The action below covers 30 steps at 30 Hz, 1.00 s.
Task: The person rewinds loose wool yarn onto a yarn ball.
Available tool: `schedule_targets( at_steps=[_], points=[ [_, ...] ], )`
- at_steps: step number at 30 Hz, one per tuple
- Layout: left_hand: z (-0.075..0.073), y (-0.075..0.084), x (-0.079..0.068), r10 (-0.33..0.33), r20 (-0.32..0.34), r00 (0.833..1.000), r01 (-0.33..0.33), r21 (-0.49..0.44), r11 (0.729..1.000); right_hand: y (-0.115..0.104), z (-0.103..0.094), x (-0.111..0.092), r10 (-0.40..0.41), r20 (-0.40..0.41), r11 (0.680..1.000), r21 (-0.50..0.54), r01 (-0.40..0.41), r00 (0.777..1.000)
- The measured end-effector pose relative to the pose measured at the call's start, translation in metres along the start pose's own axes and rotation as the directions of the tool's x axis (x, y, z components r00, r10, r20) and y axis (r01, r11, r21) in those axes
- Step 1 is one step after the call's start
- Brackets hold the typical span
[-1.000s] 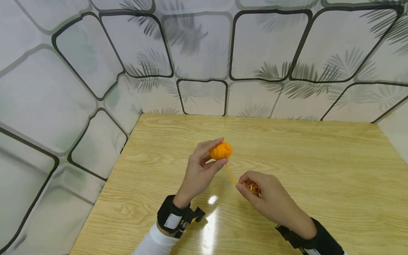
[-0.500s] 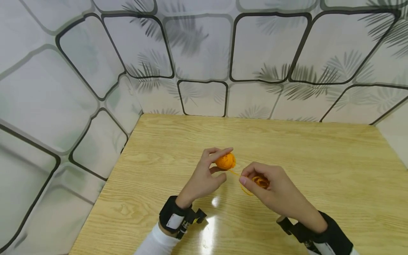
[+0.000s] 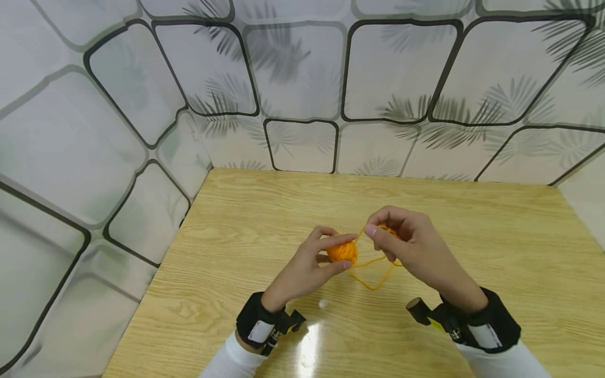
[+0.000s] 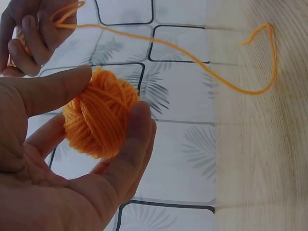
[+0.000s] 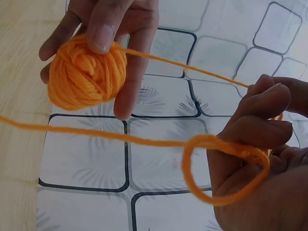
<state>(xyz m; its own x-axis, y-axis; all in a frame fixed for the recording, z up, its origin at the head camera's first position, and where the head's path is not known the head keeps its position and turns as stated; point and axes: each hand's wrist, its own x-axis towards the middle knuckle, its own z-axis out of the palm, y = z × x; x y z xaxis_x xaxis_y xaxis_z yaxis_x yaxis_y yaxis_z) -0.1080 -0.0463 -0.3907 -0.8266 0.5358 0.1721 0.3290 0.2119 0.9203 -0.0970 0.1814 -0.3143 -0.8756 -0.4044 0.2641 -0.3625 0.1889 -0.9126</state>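
Observation:
An orange ball of yarn (image 3: 342, 252) sits between the thumb and fingers of my left hand (image 3: 307, 268), above the table. In the left wrist view the ball (image 4: 101, 115) shows its wound strands, pinched from both sides. My right hand (image 3: 408, 244), up and to the right of the ball, pinches the strand that runs from it. More loose yarn lies bunched in the right palm, partly hidden by the fingers. In the right wrist view a taut strand (image 5: 187, 67) joins ball and right fingertips, while a loop of yarn (image 5: 187, 168) hangs from the right hand.
Below the hands is a light wood-grain table (image 3: 246, 226). Patterned wall covering (image 3: 302, 68) with dark outlines and leaf prints rises at its back and left. Each wrist wears a black strap with a small camera (image 3: 418, 310).
My right hand has moved up and slightly right, drawing the strand from the ball. The left hand shifted right and down with the ball, its thumb lifting off and returning. Slack yarn now hangs between the hands.

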Motion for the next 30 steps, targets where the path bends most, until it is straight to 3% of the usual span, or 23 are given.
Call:
schedule_targets(
  at_steps=[11, 20, 30],
  points=[
    [0.002, 0.010, -0.004, 0.046, 0.023, 0.999, -0.046, -0.017, 0.999, 0.017, -0.004, 0.024, 0.023, -0.081, 0.998, -0.058, -0.028, 0.996],
    [0.004, 0.019, -0.008, 0.094, -0.067, 0.993, -0.103, -0.156, 0.982, 0.055, 0.003, 0.037, 0.089, -0.111, 0.995, -0.032, -0.093, 0.990],
    [0.003, 0.018, -0.006, 0.144, -0.172, 0.975, -0.189, -0.286, 0.939, 0.081, 0.025, 0.026, 0.203, -0.040, 0.979, 0.001, -0.203, 0.978]
  ],
)
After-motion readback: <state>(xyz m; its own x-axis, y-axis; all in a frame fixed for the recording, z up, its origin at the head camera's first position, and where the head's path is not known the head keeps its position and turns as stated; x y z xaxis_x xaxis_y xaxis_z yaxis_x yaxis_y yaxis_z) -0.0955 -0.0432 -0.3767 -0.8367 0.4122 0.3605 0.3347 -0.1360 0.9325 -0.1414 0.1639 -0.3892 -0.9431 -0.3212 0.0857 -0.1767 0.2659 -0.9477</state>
